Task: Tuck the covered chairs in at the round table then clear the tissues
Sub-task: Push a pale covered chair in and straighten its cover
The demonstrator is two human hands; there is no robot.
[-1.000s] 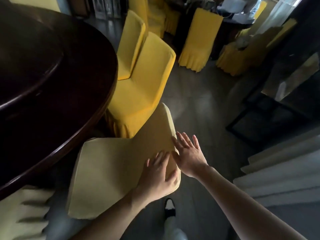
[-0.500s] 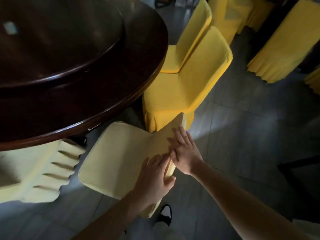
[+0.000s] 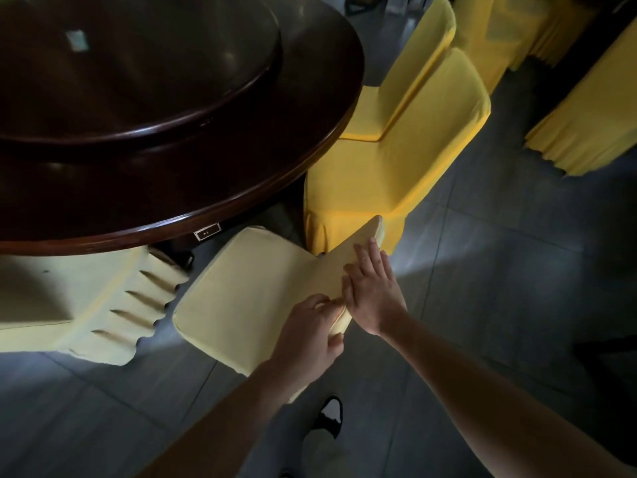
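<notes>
A pale yellow covered chair (image 3: 251, 291) stands at the near edge of the dark round table (image 3: 241, 174), its seat facing the table. My left hand (image 3: 310, 336) grips the top of its backrest, fingers curled over the front and thumb behind. My right hand (image 3: 372, 291) lies flat with straight fingers against the back of the same backrest. A white tissue (image 3: 77, 40) lies on the table's raised turntable at the far left.
Two bright yellow covered chairs (image 3: 406, 143) stand to the right at the table's edge. Another pale covered chair (image 3: 69, 298) sits at the left under the rim. More yellow chairs (image 3: 586, 125) stand at the far right. Grey tiled floor (image 3: 499, 270) lies open on the right.
My view has swung left toward the table. The chair stands closer to the table's edge, and my left hand's fingers have curled over the backrest top.
</notes>
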